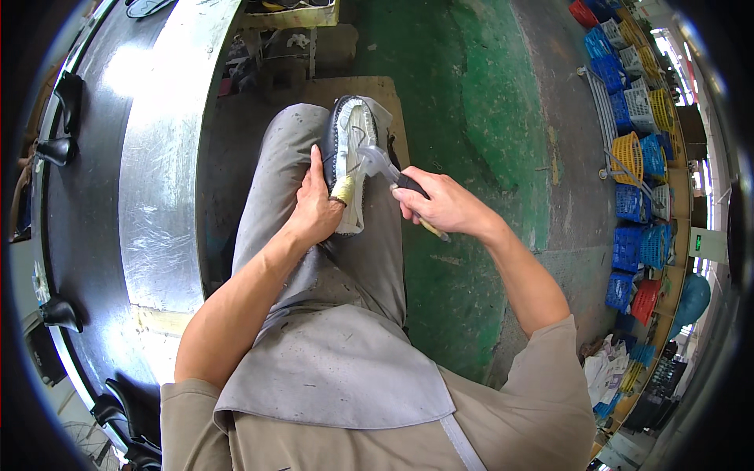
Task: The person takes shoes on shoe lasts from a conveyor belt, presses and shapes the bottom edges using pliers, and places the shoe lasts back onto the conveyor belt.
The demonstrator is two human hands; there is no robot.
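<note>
A dark shoe upper on a last point(357, 129) lies sole-up across my lap, its pale underside showing and a gathered edge along its rim. My left hand point(318, 208) grips it near the closer end. The index finger stretches along its left side, and yellow tape point(343, 188) wraps the thumb that presses on the underside. In my right hand point(444, 204) is a pair of metal pincers point(380, 161) with a black grip. Their head is against or just over the middle of the shoe's underside; exact contact is unclear.
On my left runs a metal-edged bench point(165, 157) beside a dark conveyor belt point(86, 235) carrying black shoes point(59, 151). Beyond my knees stands a wooden board point(385, 88). Blue and yellow baskets point(628, 153) line the right, across a green floor point(463, 298).
</note>
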